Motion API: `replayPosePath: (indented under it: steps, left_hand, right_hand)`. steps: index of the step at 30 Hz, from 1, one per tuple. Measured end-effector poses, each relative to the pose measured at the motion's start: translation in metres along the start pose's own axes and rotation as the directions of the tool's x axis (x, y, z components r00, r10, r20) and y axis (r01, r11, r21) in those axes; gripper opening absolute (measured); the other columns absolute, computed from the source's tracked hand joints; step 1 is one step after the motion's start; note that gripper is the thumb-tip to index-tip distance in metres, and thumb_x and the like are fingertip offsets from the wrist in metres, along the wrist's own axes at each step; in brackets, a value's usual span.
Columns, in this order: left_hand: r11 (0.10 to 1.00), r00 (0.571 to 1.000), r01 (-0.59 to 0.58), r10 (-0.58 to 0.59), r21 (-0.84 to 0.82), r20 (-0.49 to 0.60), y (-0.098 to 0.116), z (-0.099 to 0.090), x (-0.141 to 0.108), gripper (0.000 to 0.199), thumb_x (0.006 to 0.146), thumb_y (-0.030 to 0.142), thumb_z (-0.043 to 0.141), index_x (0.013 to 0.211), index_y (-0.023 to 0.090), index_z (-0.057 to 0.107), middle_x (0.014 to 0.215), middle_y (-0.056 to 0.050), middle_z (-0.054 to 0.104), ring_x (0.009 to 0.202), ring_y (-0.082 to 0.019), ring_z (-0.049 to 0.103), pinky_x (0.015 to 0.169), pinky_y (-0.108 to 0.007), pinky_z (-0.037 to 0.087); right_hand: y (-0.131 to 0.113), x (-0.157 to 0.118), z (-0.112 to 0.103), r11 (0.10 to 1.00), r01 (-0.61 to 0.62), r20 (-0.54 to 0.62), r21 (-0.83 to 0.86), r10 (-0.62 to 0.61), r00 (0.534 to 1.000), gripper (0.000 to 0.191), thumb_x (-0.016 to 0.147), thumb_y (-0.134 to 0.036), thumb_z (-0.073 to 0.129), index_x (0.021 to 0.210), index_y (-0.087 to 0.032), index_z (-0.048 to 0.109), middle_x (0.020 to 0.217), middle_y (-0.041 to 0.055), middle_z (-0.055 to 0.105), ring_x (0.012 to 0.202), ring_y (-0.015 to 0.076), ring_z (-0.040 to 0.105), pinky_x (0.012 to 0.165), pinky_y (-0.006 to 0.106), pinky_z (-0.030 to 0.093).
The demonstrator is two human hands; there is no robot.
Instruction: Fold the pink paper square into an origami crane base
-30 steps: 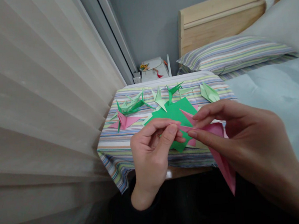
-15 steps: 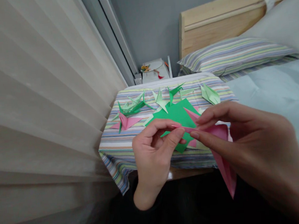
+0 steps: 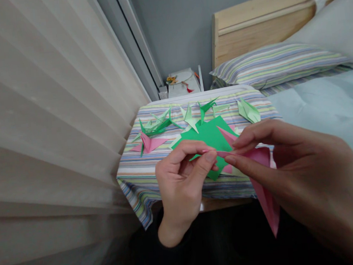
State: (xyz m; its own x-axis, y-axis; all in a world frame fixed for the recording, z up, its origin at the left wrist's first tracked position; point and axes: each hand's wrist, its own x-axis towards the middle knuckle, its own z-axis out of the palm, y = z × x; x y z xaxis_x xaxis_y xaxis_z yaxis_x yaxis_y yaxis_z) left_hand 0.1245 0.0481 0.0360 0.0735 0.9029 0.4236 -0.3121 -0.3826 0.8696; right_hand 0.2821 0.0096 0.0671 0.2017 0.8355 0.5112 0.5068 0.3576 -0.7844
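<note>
Both hands hold a pink origami crane (image 3: 265, 190) above the near side of a small table. My left hand (image 3: 183, 186) pinches the tip of one narrow point between thumb and forefinger. My right hand (image 3: 305, 170) grips the body close to that point, thumb below and fingers above. One pink wing hangs down by the right palm, and another point sticks up behind the right fingertips. Part of the crane is hidden by the right hand. Underneath lies green square paper (image 3: 209, 133), with bits of pink and pale green paper showing around it.
Several folded green cranes, one of them a pale green crane (image 3: 249, 111), stand along the far side of the striped tablecloth (image 3: 136, 169). A pink folded crane (image 3: 148, 143) rests at the left. A curtain (image 3: 53, 119) hangs left; a bed (image 3: 323, 101) is at the right.
Almost nothing differs. Both hands keep their pinch on the pink crane, and the view has shifted very slightly.
</note>
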Motion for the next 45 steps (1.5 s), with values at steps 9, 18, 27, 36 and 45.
replayPosePath:
  steps: [9, 18, 27, 36, 45]
  left_hand:
    - [1.000, 1.000, -0.010, 0.010, -0.021, -0.018, -0.003, -0.001, -0.001, 0.017, 0.100, 0.027, 0.067, 0.090, 0.020, 0.079, 0.079, -0.002, 0.069, 0.066, -0.010, 0.065, 0.060, -0.020, 0.056]
    - [1.000, 1.000, 0.008, -0.008, -0.026, -0.013, 0.000, 0.001, -0.002, 0.008, 0.088, 0.024, 0.082, 0.090, 0.019, 0.077, 0.084, 0.000, 0.071, 0.064, -0.009, 0.067, 0.059, -0.018, 0.058]
    - [0.995, 0.997, -0.076, 0.075, 0.072, 0.008, 0.001, 0.001, 0.000, 0.007, 0.092, 0.018, 0.077, 0.086, 0.018, 0.075, 0.078, 0.001, 0.068, 0.064, -0.008, 0.066, 0.059, -0.019, 0.056]
    - [0.989, 0.998, -0.064, 0.064, 0.130, 0.000, 0.006, 0.001, -0.001, 0.006, 0.094, 0.025, 0.075, 0.091, 0.020, 0.075, 0.075, 0.002, 0.069, 0.060, -0.009, 0.063, 0.056, -0.018, 0.053]
    - [0.972, 0.998, -0.008, -0.008, 0.234, 0.069, 0.021, 0.009, 0.000, 0.013, 0.088, 0.012, 0.078, 0.077, 0.016, 0.074, 0.075, 0.001, 0.073, 0.069, -0.008, 0.069, 0.066, -0.014, 0.058]
  right_hand:
    - [-0.001, 0.001, 0.001, 1.000, 0.015, 0.000, 0.021, -0.015, 1.000, 0.012, 0.079, -0.018, 0.084, 0.082, -0.025, 0.074, 0.082, -0.0037, 0.076, 0.075, 0.0166, 0.068, 0.072, 0.029, 0.055]
    - [0.001, 0.000, 0.000, 0.999, 0.007, -0.003, 0.042, -0.007, 1.000, 0.013, 0.080, -0.027, 0.086, 0.081, -0.025, 0.073, 0.081, -0.0042, 0.074, 0.072, 0.0153, 0.067, 0.068, 0.028, 0.053]
    - [0.006, 0.004, -0.001, 0.999, 0.020, 0.090, 0.038, -0.023, 0.996, 0.013, 0.080, -0.022, 0.086, 0.084, -0.024, 0.073, 0.083, -0.0033, 0.075, 0.076, 0.0160, 0.067, 0.072, 0.028, 0.052]
    - [0.007, 0.003, 0.003, 0.969, -0.085, 0.177, 0.230, 0.044, 0.983, 0.013, 0.083, -0.021, 0.083, 0.083, -0.023, 0.070, 0.080, -0.0025, 0.072, 0.077, 0.0158, 0.067, 0.069, 0.028, 0.050]
    - [0.005, 0.005, 0.005, 0.958, -0.126, 0.186, 0.256, 0.079, 0.979, 0.013, 0.081, -0.016, 0.081, 0.084, -0.023, 0.070, 0.084, -0.0014, 0.073, 0.083, 0.0183, 0.068, 0.074, 0.029, 0.051]
